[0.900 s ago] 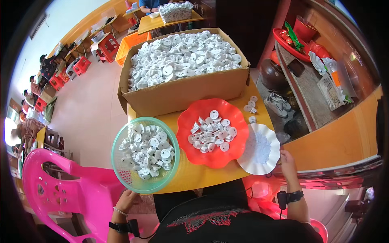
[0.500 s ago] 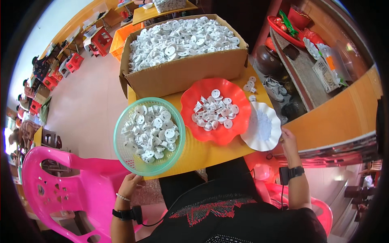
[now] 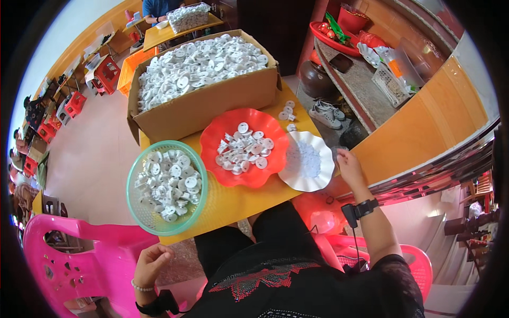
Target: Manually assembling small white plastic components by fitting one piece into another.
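Note:
My left hand (image 3: 152, 262) is off the table's near left corner, its fingers loosely bent and apart, with nothing seen in it. Above it stands a green mesh basket (image 3: 133, 205) of white round plastic parts (image 3: 172, 183). My right hand (image 3: 351, 165) is just right of a white wavy-rimmed plate (image 3: 326, 165), its fingers curled together. Something small and see-through shows at its fingertips, too unclear to name. The plate bears a heap of tiny pale pieces (image 3: 306, 160). Between basket and plate sits a red wavy-rimmed dish (image 3: 212, 143) with more white parts.
A big cardboard box (image 3: 207, 106) heaped with white parts fills the far side of the yellow table (image 3: 233, 204). Several loose parts (image 3: 288, 110) lie right of it. A pink chair (image 3: 119, 265) stands at left, a stone-topped counter (image 3: 366, 79) at right. A person in blue (image 3: 155, 8) sits beyond.
My left hand has come away from the basket and table edge, down and left. My right hand has left the plate's rim. The view has shifted to the right.

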Demonstrator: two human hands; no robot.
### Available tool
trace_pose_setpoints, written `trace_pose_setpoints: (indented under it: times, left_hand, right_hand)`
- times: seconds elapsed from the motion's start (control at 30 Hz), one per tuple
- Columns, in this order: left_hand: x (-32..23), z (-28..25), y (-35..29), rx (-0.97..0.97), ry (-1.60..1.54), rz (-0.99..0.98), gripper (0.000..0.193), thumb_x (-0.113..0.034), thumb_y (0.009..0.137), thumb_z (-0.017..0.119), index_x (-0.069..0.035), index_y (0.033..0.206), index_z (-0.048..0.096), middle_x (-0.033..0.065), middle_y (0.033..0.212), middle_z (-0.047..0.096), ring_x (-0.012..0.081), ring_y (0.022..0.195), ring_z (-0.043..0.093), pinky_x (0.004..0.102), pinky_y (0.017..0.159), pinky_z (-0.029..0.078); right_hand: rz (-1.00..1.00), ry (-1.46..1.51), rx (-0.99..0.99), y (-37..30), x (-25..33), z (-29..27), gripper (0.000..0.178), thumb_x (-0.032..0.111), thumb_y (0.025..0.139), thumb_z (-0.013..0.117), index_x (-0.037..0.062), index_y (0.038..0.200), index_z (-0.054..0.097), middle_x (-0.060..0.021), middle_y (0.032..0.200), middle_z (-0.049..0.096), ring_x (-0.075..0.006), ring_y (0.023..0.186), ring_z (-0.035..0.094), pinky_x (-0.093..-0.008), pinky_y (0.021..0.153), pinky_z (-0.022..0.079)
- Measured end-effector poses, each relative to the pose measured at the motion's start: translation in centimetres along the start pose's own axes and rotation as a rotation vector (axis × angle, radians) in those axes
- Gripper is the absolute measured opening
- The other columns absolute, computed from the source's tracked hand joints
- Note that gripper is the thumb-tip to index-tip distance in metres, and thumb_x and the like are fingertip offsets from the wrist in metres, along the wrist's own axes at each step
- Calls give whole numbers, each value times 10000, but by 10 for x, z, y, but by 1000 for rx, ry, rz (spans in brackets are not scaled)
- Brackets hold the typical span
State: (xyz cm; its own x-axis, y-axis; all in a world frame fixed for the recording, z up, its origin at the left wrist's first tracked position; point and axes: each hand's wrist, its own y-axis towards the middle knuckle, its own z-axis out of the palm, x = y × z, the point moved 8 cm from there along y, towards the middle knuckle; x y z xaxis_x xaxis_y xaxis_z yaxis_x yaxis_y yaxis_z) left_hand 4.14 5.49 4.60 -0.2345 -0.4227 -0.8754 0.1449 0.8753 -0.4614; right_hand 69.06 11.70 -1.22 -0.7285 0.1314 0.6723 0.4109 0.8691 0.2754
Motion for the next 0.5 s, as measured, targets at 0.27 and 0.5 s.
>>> trace_pose_setpoints:
  times: [0.27, 0.5]
  left_hand:
    - [-66, 149, 43, 445, 21, -8, 314, -128, 938, 626, 40, 1202, 591, 57, 1094, 644, 119, 1018, 592, 262, 902, 467]
    - [-46, 209, 86, 519, 66, -142, 502, -279, 966, 591, 0, 1364, 466, 73, 1213, 599, 139, 1076, 588, 285, 919, 473]
  right_hand:
    - [23, -35, 211, 3, 39, 32, 310, 151, 848, 652, 32, 1122, 567, -141, 799, 677, -313, 766, 665, -429, 702, 504]
    - [-211, 216, 207, 54, 80, 22, 299, 97, 841, 636, -4, 1119, 592, -203, 976, 638, -318, 848, 652, -391, 764, 515]
